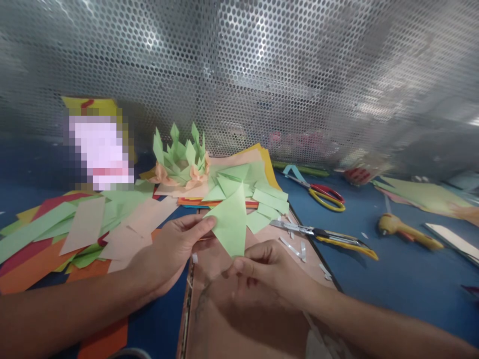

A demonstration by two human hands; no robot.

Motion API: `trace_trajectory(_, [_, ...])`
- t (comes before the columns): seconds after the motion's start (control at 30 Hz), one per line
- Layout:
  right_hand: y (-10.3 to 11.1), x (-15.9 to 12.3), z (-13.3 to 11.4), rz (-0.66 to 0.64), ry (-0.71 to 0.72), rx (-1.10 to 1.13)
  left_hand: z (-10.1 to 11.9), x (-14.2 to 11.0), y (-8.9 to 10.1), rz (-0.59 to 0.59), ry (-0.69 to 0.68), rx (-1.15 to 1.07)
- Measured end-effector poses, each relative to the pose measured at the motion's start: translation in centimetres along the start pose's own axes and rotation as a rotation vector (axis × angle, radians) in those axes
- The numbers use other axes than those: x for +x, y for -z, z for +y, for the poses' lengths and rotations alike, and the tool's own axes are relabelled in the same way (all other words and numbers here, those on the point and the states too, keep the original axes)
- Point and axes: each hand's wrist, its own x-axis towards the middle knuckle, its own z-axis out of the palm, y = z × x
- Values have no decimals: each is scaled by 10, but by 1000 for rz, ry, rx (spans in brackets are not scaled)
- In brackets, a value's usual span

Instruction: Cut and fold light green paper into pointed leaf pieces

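Between my hands is a folded piece of light green paper (231,219), raised above a brown board (217,319). My left hand (183,244) pinches its left corner between thumb and fingers. Down at the lower tip, my right hand (271,267) grips the paper with thumb and forefinger. Just behind lie several green paper pieces (271,199), some folded, on a stack of coloured sheets (267,164). A green folded-paper crown shape (183,154) with peach paper flowers at its base stands at the back.
Paper strips (86,224) in several colours spread over the blue table at left. To the right are red-and-yellow scissors (327,195), a yellow utility knife (337,237) and a yellow glue gun (407,232). White paper scraps (295,247) lie on the board. A perforated metal panel (239,75) stands behind.
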Motion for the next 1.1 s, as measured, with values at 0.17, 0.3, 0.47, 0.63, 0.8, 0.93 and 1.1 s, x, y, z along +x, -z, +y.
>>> trace_trajectory(0.17, [0, -2, -3, -15, -39, 118, -1, -1, 0, -20, 23, 26])
trace_trajectory(0.3, [1, -4, -1, -74, 29, 96, -3, -1, 1, -56, 25, 25])
trace_trajectory(0.47, [2, -3, -1, -52, 138, -28, -4, -2, 1, -124, 65, 29])
trace_trajectory(0.63, [-2, 0, 2, -6, 58, 44, -5, -3, 0, -116, 78, 62])
trace_trajectory(0.8, [-2, -1, 4, -48, 20, 16, -2, -3, -1, -88, 50, 93])
trace_trajectory(0.93, [2, -2, 3, 26, 116, -29, -2, -2, 1, -96, 36, 158])
trace_trajectory(1.1, [4, 4, 5, 140, 144, 216, -4, -1, 5, -148, 18, 295])
